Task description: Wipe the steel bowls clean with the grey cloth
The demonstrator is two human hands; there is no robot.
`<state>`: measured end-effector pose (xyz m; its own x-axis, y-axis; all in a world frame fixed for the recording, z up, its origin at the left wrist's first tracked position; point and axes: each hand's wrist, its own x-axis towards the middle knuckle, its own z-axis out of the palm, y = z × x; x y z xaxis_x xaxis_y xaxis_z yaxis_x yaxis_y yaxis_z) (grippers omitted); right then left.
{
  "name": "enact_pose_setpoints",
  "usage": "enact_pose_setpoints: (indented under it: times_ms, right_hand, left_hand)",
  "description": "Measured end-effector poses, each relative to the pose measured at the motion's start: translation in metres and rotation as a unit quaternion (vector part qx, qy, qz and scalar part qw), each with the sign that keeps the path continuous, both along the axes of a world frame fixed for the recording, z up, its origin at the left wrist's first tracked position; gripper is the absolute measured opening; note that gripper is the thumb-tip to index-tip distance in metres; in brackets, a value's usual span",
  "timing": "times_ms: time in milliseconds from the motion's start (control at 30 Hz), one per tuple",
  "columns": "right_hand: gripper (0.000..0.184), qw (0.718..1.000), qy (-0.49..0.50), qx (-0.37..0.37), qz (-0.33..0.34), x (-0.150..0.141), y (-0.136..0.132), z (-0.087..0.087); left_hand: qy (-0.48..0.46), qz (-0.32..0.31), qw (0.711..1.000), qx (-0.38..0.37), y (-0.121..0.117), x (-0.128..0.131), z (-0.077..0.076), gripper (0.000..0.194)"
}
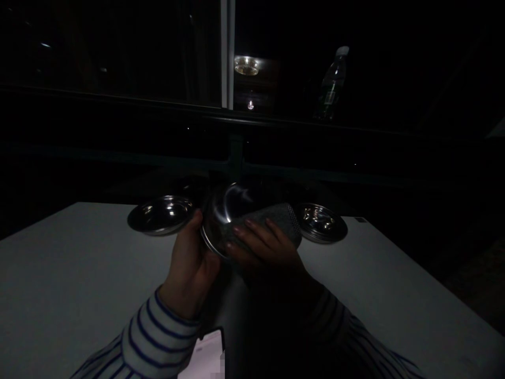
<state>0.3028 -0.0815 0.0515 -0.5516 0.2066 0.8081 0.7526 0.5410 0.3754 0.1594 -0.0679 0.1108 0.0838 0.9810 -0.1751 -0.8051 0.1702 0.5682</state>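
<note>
Showing lit phone [204, 358] nearest, below left hand [191, 268] and partly behind striped left cuff [161, 334]. Gripping metal bowl [229, 205] by the near-left rim with left hand, half closed, with thumb on outer edge and other fingers mostly hidden. Tilting bowl on its side between both hands, with outer wall facing up. Holding grey cloth [278, 214] against that wall with right hand [268, 247] – laid over it palm down with fingers loosely bent and slightly apart. Can't make out right thumb, too dark. Wearing striped sleeve [335, 316] on right arm too, mostly in shadow. Spreading white table [79, 284] under and around both hands. Setting shallow metal dish [161, 215] just beyond left hand, to its left, upright on table. Placing second metal dish [321, 223] beyond right hand, to its right, also upright, near small dark label [360, 219] at far edge. Rising well beyond both hands: window frame post [228, 58], round light [246, 66] – and, beyond right hand, clear bottle [333, 87] with white cap, standing upright.
</note>
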Motion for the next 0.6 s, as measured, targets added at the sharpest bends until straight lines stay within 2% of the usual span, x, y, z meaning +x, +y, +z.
enact_pose_setpoints:
  times_ms: [100, 233, 333, 500, 600]
  right_hand:
    - [0.028, 1.0, -0.015, -0.007, 0.002, -0.006, -0.002, 0.0]
    - [0.029, 1.0, 0.014, 0.001, 0.004, 0.003, 0.002, -0.003]
    - [0.032, 0.998, 0.057, 0.004, -0.005, 0.012, 0.007, -0.01]
    - [0.057, 0.99, 0.138, -0.018, 0.001, 0.013, 0.011, -0.018]
    - [0.058, 0.977, 0.208, -0.043, 0.009, 0.011, 0.01, -0.017]
  left_hand:
    - [0.01, 0.0, 1.0, -0.004, -0.001, 0.001, -0.001, 0.029]
    - [0.001, -0.002, 1.0, 0.009, 0.0, -0.001, 0.004, 0.032]
    - [0.0, 0.012, 1.0, 0.023, 0.001, -0.002, 0.007, 0.034]
    - [-0.001, 0.027, 0.999, 0.034, 0.005, -0.004, 0.004, 0.031]
    - [-0.013, 0.015, 0.999, 0.045, 0.007, -0.004, 0.0, 0.029]
